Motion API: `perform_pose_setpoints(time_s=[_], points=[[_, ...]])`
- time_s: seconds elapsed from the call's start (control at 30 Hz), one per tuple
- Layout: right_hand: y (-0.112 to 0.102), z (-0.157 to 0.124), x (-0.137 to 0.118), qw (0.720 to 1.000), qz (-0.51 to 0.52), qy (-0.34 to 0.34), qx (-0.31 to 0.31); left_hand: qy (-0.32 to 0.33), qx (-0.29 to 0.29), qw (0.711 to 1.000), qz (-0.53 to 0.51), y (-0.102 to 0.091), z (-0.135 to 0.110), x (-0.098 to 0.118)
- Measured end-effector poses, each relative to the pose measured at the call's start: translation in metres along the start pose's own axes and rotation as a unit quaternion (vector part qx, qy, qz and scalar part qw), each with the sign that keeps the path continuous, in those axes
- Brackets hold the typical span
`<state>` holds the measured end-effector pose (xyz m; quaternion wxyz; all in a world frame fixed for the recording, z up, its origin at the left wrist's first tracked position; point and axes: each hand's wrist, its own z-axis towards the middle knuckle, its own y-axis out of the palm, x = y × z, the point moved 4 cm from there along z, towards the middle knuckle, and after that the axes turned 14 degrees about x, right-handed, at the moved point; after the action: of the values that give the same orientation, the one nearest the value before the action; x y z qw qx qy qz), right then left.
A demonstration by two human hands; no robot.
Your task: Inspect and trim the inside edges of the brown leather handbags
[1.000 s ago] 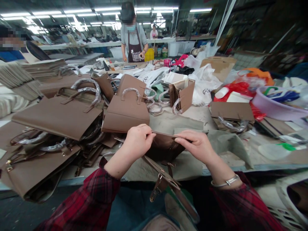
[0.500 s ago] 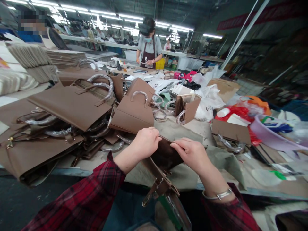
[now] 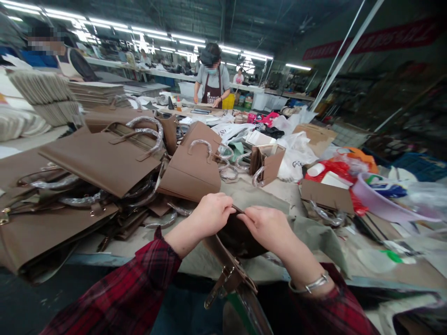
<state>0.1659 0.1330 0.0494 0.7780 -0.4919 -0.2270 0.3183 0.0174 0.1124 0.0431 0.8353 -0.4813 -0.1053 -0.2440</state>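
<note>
Both hands pinch the top edge of a brown handbag [image 3: 240,237] held at the front edge of the table. My left hand [image 3: 213,215] is closed on that edge, its thumb and fingertips pressed together. Close beside it, my right hand [image 3: 267,228] grips the same edge, fingers curled over it. The bag's dark inside faces me. A strap with gold metal fittings [image 3: 226,279] hangs from it toward my lap. Just beyond my left hand lies a brown handbag with wrapped handles [image 3: 192,163].
Brown handbags [image 3: 101,158] are piled at the left. On the right are a smaller brown bag piece [image 3: 326,195], a lilac basin [image 3: 387,200] and white plastic bags [image 3: 293,158]. A co-worker in an apron [image 3: 212,83] stands across the table. Stacked boards [image 3: 96,95] lie at the back left.
My right hand has slid left along the bag's edge, closer to my left hand. My left hand keeps its grip. The camera view has shifted slightly.
</note>
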Motion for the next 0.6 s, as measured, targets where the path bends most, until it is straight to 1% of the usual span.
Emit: perform_pose_setpoints(time_s=[0.07,0.13,0.23,0.33,0.43,0.6], points=[[0.003,0.003,0.002,1.0,-0.01,0.006,-0.001,-0.009,0.002,0.999,-0.048,-0.006,-0.004,0.002],[0.004,0.002,0.006,1.0,-0.015,0.02,0.0,-0.027,-0.005,0.997,-0.068,-0.013,-0.011,0.004],[-0.002,-0.008,0.011,0.999,-0.016,0.036,-0.002,-0.058,-0.055,0.996,-0.041,-0.02,-0.021,0.0],[-0.011,-0.023,0.011,0.998,-0.023,0.05,-0.002,-0.058,-0.105,0.993,-0.006,-0.021,-0.021,-0.007],[-0.014,-0.036,0.009,0.997,-0.036,0.073,-0.002,-0.02,-0.106,0.994,0.019,-0.016,-0.012,-0.007],[-0.012,-0.04,0.009,0.995,-0.017,0.093,-0.001,0.071,-0.059,0.996,-0.008,-0.007,-0.003,0.018]])
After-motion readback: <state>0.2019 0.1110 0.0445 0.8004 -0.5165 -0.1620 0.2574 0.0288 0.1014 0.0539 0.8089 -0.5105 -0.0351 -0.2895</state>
